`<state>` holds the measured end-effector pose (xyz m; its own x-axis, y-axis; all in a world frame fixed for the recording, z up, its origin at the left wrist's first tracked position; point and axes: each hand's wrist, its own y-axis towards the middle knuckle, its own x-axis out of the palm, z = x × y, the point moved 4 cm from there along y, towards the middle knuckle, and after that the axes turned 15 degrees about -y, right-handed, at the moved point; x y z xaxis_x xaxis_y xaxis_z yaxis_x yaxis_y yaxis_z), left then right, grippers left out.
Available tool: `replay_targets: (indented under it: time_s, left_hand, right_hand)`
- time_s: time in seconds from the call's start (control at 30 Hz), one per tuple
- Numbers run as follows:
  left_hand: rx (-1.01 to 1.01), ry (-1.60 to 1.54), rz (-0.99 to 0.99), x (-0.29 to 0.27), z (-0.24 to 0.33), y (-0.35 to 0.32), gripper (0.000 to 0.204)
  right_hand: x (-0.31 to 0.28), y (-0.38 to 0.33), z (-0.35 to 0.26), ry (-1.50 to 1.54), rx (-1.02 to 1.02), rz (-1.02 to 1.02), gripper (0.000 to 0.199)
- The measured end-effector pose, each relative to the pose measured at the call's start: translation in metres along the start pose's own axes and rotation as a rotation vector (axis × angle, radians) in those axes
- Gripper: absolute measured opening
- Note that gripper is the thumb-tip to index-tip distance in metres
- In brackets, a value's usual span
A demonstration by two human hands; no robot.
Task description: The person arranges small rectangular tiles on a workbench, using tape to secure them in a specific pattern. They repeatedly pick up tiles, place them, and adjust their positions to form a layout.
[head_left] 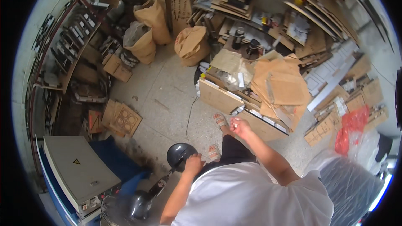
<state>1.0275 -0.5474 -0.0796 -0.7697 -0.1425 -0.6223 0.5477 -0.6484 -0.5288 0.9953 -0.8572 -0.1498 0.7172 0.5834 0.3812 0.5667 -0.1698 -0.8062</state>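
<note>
My right hand [240, 128] is held out over the floor with its fingers curled together. A small pale spot shows at its fingertips, too small to name. Just beyond it lean flat boards [257, 121] with white labels along their top edges. My left hand [194, 164] hangs loosely at my side, fingers a little bent and apart, with nothing seen in it. In the picture it overlaps the rim of a round black fan base [178, 155]; whether it touches the base I cannot tell. The fan's motor head [140, 205] is at the lower left.
A grey metal cabinet [79, 167] stands at the left. Shelves [83, 54] packed with boards line the left wall. Paper sacks [191, 46] stand at the back. Brown paper sheets [280, 83] cover a stack on the right. A black cable [190, 115] crosses the floor.
</note>
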Motion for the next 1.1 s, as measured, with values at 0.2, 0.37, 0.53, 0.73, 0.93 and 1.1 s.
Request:
replay_targets:
  time_s: [0.2, 0.37, 0.53, 0.73, 0.93, 1.1]
  left_hand:
    - [-0.196, -0.080, -0.089, -0.007, -0.012, 0.064, 0.044]
    - [-0.065, 0.008, -0.190, -0.022, 0.010, 0.184, 0.039]
    - [0.037, -0.337, 0.215, -0.104, 0.063, 0.290, 0.035]
    - [-0.241, -0.355, -0.078, -0.067, 0.039, 0.248, 0.037]
    - [-0.470, -0.335, -0.230, -0.026, -0.030, 0.184, 0.029]
    - [-0.668, -0.575, 0.009, 0.004, -0.030, 0.136, 0.038]
  right_hand:
    - [-0.016, 0.186, -0.110, -0.420, -0.264, 0.281, 0.009]
    - [-0.003, 0.326, -0.184, -1.218, -0.535, 0.467, 0.015]
    - [-0.028, 0.403, -0.162, -1.696, -0.240, 0.320, 0.025]
    - [-0.099, 0.402, -0.163, -1.750, 0.212, 0.267, 0.044]
    - [-0.162, 0.420, -0.164, -1.708, -0.215, 0.366, 0.038]
    - [-0.038, 0.418, -0.194, -1.929, -0.525, 0.274, 0.036]
